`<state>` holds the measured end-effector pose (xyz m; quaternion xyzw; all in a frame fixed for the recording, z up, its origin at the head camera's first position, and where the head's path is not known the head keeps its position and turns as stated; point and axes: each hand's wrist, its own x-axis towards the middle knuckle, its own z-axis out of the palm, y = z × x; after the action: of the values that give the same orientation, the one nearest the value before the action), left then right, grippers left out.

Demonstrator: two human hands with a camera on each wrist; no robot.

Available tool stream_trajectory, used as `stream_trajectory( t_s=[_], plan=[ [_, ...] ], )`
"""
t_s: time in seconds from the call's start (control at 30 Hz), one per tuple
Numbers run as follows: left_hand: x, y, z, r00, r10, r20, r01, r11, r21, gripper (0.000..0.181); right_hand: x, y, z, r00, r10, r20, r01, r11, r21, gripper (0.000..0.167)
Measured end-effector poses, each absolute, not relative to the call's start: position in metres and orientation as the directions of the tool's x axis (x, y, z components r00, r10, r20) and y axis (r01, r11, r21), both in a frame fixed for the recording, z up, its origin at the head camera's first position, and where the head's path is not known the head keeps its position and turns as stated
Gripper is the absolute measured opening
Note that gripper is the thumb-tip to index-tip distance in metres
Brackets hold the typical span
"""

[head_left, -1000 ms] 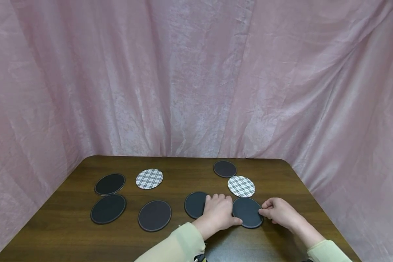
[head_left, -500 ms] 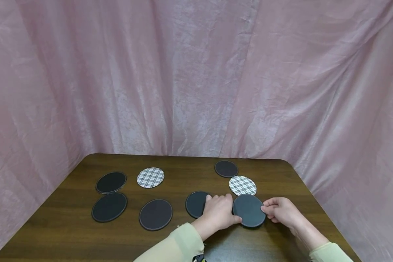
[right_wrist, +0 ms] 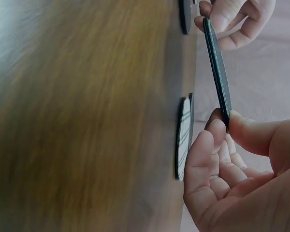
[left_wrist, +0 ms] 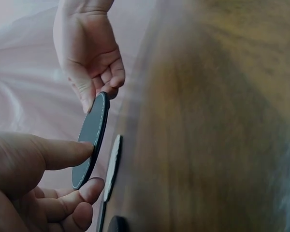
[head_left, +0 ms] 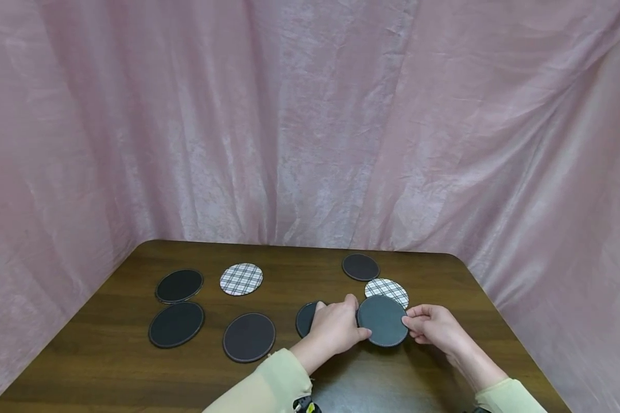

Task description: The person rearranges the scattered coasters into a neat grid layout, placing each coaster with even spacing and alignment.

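Note:
A dark round coaster (head_left: 382, 321) with a stitched rim is held off the table between both hands. At its left edge, my left hand (head_left: 333, 328) pinches it between thumb and fingers; my right hand (head_left: 436, 330) pinches the right edge. In the left wrist view the coaster (left_wrist: 93, 133) appears nearly edge-on, as does the coaster (right_wrist: 217, 72) in the right wrist view, where it looks like two layers at the rim. Behind it lies a plaid coaster (head_left: 387, 291), partly covered. My left hand hides part of another dark coaster (head_left: 305, 319).
On the wooden table (head_left: 134, 378) lie a dark coaster (head_left: 360, 267) at the back right, a plaid coaster (head_left: 241, 279) at the back left, a brownish coaster (head_left: 249, 337) at front, and two dark coasters (head_left: 179, 285) (head_left: 177, 324) at far left. A pink curtain (head_left: 310, 126) hangs behind.
Both hands have raised the dark coaster from the table and moved it slightly left and back, so it now overlaps the plaid one in view. The other coasters lie as before.

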<state>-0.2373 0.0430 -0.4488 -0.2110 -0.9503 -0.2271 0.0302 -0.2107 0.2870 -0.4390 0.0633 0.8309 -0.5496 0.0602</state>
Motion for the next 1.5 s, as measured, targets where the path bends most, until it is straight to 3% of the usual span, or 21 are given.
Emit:
stream_trajectory(
  t_s=[0.9, 1.5],
  plan=[
    [-0.277, -0.009, -0.437, -0.944, 0.283, 0.173, 0.331, 0.798, 0.504, 0.048, -0.261, 0.227, -0.436, -0.996, -0.005, -0.084, 0.08, 0.237, -0.968, 0.027],
    [-0.297, -0.029, -0.436, -0.962, 0.216, 0.165, 0.27, 0.822, 0.501, 0.063, -0.294, 0.196, -0.439, -0.998, 0.022, -0.054, 0.057, 0.199, -0.978, 0.023]
  ],
)
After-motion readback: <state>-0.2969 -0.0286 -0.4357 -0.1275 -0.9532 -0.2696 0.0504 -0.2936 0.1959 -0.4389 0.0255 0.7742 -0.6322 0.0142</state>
